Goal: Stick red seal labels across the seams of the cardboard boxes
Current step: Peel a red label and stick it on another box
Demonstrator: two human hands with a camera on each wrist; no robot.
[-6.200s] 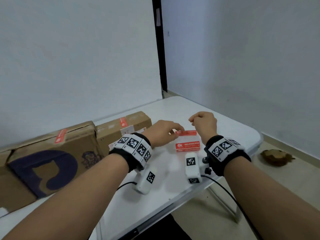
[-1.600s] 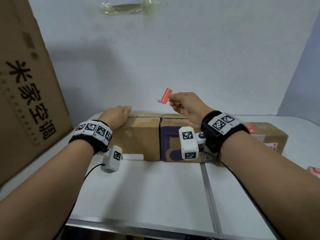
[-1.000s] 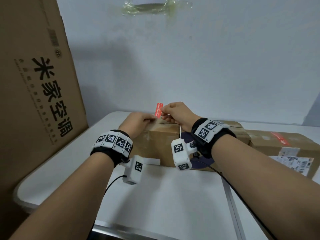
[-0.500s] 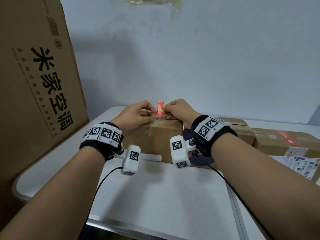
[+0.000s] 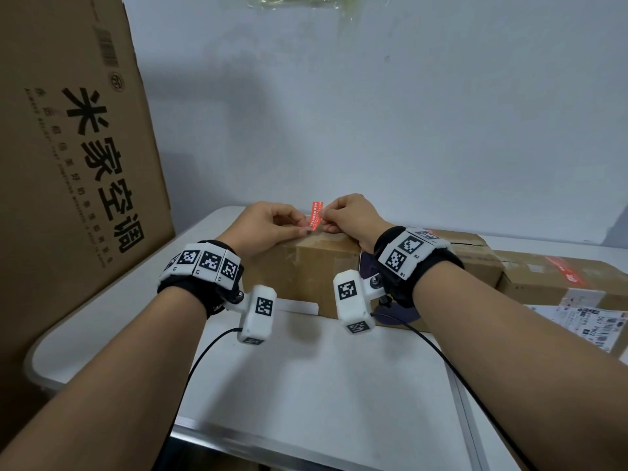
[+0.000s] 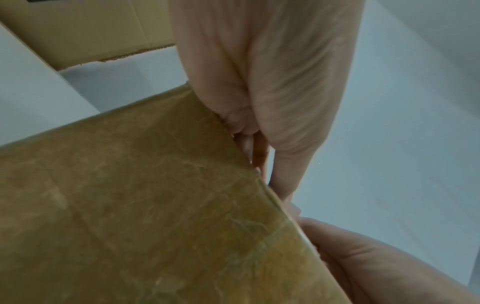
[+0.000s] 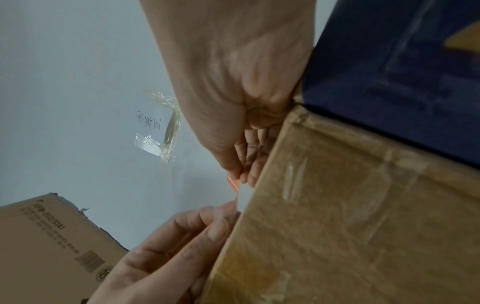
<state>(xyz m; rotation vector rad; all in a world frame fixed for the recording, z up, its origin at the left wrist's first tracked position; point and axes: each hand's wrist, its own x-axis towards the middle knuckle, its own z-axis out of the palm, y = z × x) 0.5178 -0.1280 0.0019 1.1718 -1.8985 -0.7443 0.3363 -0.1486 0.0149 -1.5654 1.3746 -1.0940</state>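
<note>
Both hands meet above the top edge of the taped cardboard box [image 5: 316, 270] on the white table [image 5: 323, 379]: right hand [image 5: 350, 214] and left hand [image 5: 268, 222] each pinch the upright red label [image 5: 316, 214].

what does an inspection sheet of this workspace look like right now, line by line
surface: white table, bare in front of the boxes
job's things: red seal label upright over the brown box; not yet stuck down; sealed box at right already carries a red label
clutter: nothing seen
hands: left hand and right hand both pinch the label
cables: black wrist cable from the left wrist camera, another from the right, trailing over the table
surroundings: tall printed carton at left; taped plastic scrap on the wall
</note>
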